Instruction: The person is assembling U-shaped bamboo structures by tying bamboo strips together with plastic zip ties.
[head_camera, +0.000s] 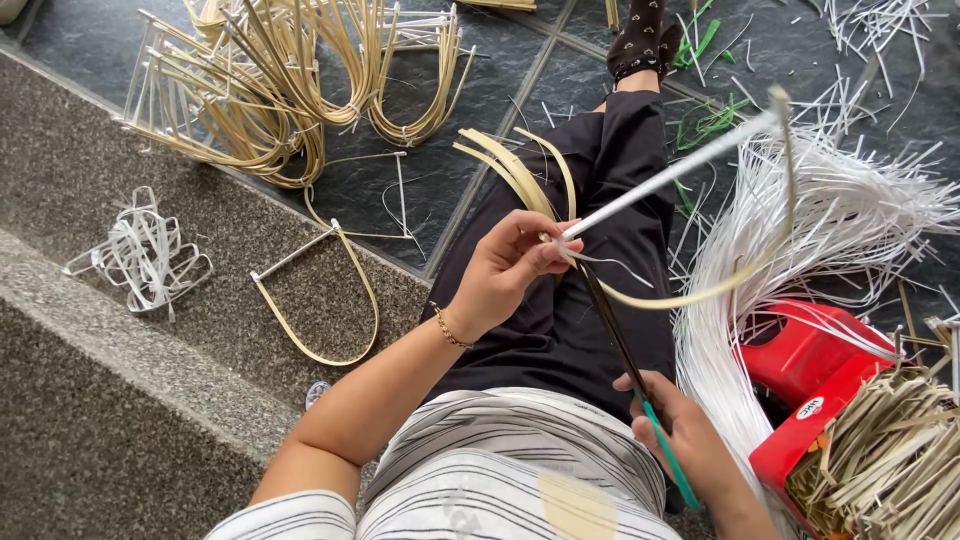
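Observation:
My left hand (510, 262) is closed on a bunch of bent yellow cane strips (520, 170) above my lap, pinching them together with a white strip (690, 160) that runs up and to the right. A long yellow strip (740, 275) curves away from the same pinch toward the right. My right hand (685, 435) grips a thin dark tool with a green handle (660, 440), whose tip points up toward the pinched bunch. Both hands are over my black trousers (600, 310).
A pile of finished bent cane loops (280, 90) lies at the upper left on dark tiles. One loop (325, 300) and a tangle of white strips (145, 255) lie on the grey stone step. Loose white strips (840, 220), a red box (815, 370) and cut cane pieces (890, 460) are at the right.

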